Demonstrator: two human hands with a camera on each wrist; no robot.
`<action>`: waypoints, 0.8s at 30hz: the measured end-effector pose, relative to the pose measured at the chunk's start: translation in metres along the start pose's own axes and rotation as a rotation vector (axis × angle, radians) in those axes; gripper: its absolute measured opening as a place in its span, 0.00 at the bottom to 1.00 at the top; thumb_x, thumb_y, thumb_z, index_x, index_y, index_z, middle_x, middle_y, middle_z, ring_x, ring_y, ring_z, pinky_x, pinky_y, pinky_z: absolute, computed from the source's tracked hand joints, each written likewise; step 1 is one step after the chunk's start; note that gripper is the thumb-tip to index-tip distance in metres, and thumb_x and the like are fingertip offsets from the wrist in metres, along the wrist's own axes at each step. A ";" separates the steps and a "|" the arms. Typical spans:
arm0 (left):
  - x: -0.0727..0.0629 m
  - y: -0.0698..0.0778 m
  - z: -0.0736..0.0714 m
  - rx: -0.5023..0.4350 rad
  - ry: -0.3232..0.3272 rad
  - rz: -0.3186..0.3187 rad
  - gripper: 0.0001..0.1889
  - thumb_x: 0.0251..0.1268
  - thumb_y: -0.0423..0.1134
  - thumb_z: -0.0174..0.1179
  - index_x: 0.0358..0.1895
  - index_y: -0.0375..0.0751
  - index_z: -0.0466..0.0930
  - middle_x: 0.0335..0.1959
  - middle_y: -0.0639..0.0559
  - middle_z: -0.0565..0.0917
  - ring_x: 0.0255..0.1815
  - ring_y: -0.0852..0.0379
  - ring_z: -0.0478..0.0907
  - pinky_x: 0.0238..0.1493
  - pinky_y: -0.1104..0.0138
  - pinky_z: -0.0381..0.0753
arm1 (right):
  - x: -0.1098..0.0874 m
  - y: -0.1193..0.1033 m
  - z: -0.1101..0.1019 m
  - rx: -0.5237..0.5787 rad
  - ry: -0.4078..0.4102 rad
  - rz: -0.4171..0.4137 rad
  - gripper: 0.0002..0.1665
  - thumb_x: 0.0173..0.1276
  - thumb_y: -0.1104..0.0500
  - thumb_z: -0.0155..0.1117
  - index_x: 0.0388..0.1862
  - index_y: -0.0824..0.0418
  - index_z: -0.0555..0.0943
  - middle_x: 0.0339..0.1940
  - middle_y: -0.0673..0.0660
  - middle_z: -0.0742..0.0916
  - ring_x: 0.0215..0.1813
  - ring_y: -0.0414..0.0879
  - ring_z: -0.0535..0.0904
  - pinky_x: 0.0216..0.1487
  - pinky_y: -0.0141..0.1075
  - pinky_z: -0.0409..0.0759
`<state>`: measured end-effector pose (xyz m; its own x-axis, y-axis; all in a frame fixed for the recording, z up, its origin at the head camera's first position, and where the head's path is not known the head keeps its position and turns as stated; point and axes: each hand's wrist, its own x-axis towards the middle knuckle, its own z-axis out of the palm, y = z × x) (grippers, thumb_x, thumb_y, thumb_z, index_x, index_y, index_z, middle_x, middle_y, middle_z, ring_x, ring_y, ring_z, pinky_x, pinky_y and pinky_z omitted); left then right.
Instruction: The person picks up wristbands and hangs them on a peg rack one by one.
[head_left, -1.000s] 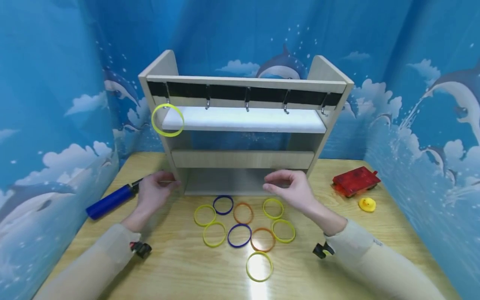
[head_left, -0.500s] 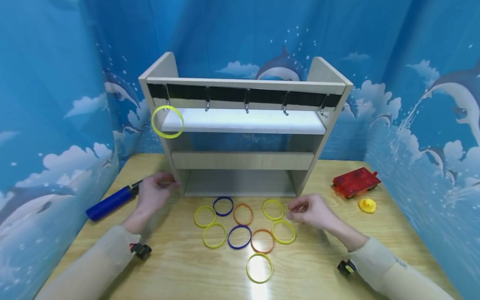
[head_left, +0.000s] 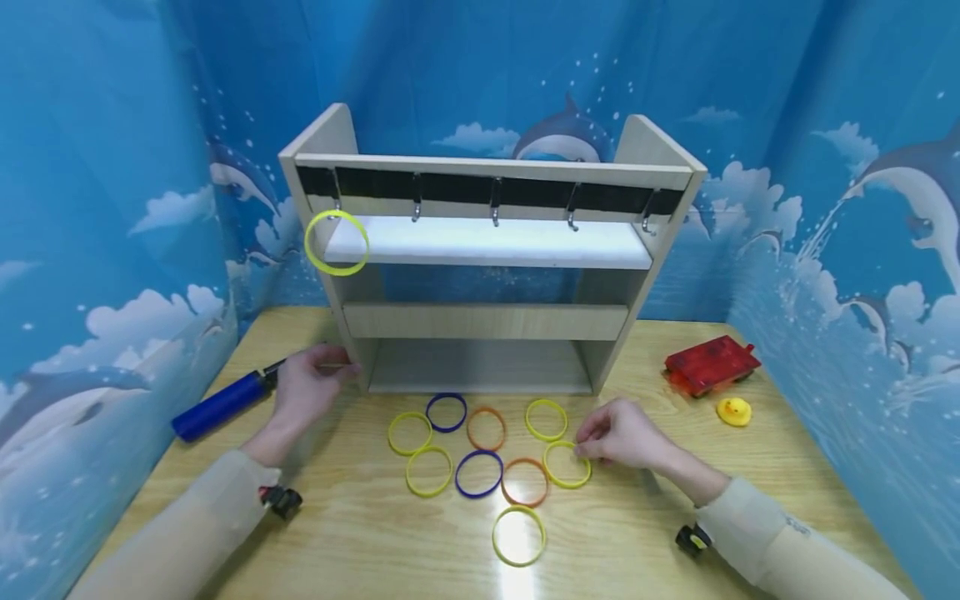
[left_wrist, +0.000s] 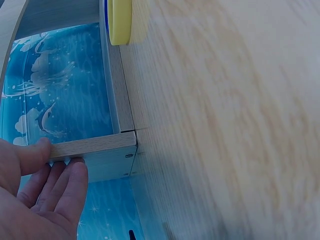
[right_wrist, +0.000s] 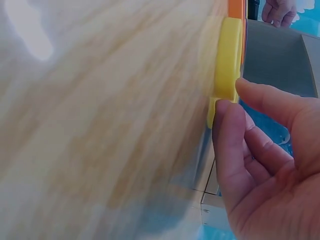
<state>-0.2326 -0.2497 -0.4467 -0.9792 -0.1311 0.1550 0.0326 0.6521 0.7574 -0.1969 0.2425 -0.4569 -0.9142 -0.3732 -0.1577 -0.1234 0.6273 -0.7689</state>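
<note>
My left hand pinches the lower left side panel of the wooden rack; in the left wrist view the panel edge lies between thumb and fingers. My right hand is at the right side of a yellow ring lying on the table. The right wrist view has the thumb against that yellow ring and the fingertips curled close at its edge. Another yellow ring lies just behind it. From the leftmost hook hangs a further yellow ring.
Several more rings lie in front of the rack: a blue ring, an orange ring and a yellow ring among them. A blue pump lies left. A red toy cart and yellow duck stand right.
My right hand has come down from in front of the rack's lower right to the table, then slightly nearer me, onto the yellow ring. The left hand stays on the panel.
</note>
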 end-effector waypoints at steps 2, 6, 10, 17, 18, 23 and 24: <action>0.000 0.000 0.000 0.001 -0.002 0.001 0.13 0.79 0.42 0.71 0.57 0.38 0.90 0.59 0.36 0.94 0.55 0.37 0.95 0.44 0.61 0.90 | 0.000 0.001 0.000 -0.002 -0.010 -0.004 0.06 0.65 0.64 0.84 0.37 0.65 0.93 0.26 0.55 0.93 0.23 0.40 0.84 0.26 0.33 0.85; -0.001 0.002 -0.001 0.007 -0.007 -0.001 0.14 0.79 0.42 0.71 0.58 0.38 0.90 0.59 0.36 0.94 0.55 0.37 0.94 0.45 0.59 0.91 | 0.001 0.003 0.001 -0.003 -0.020 -0.001 0.05 0.66 0.65 0.83 0.36 0.65 0.92 0.24 0.55 0.92 0.24 0.41 0.85 0.26 0.34 0.87; -0.001 0.003 -0.001 0.008 -0.008 -0.004 0.14 0.79 0.43 0.71 0.58 0.38 0.90 0.59 0.36 0.94 0.56 0.36 0.94 0.49 0.52 0.93 | 0.001 0.004 0.003 -0.007 -0.024 0.000 0.04 0.67 0.65 0.82 0.36 0.65 0.92 0.24 0.55 0.92 0.25 0.42 0.86 0.27 0.34 0.87; -0.001 0.003 -0.001 0.005 -0.004 -0.009 0.14 0.79 0.42 0.71 0.57 0.38 0.90 0.59 0.36 0.94 0.56 0.36 0.94 0.50 0.51 0.93 | 0.000 0.002 0.005 -0.023 -0.019 0.010 0.04 0.66 0.65 0.82 0.35 0.63 0.92 0.23 0.53 0.91 0.25 0.42 0.84 0.25 0.31 0.84; -0.001 0.002 -0.001 0.006 -0.005 -0.009 0.13 0.79 0.42 0.71 0.57 0.38 0.90 0.59 0.36 0.94 0.56 0.36 0.94 0.50 0.50 0.93 | 0.000 0.002 0.004 -0.027 -0.020 0.013 0.04 0.67 0.64 0.82 0.34 0.63 0.92 0.23 0.53 0.91 0.25 0.42 0.84 0.25 0.31 0.83; 0.001 0.001 -0.001 0.010 -0.007 -0.001 0.13 0.79 0.41 0.71 0.57 0.37 0.90 0.58 0.35 0.94 0.55 0.36 0.94 0.48 0.52 0.93 | -0.001 -0.002 0.001 -0.033 -0.018 0.020 0.04 0.67 0.64 0.81 0.34 0.62 0.91 0.24 0.53 0.91 0.25 0.43 0.85 0.24 0.31 0.81; 0.001 0.001 0.000 0.008 -0.008 -0.001 0.13 0.79 0.41 0.71 0.57 0.37 0.90 0.58 0.35 0.94 0.55 0.36 0.94 0.47 0.53 0.93 | -0.001 -0.003 0.000 -0.031 -0.017 0.018 0.04 0.67 0.65 0.80 0.34 0.62 0.91 0.25 0.54 0.92 0.25 0.44 0.86 0.24 0.32 0.81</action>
<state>-0.2335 -0.2496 -0.4456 -0.9808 -0.1258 0.1489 0.0298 0.6580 0.7524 -0.1955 0.2416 -0.4543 -0.9099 -0.3727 -0.1824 -0.1189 0.6553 -0.7460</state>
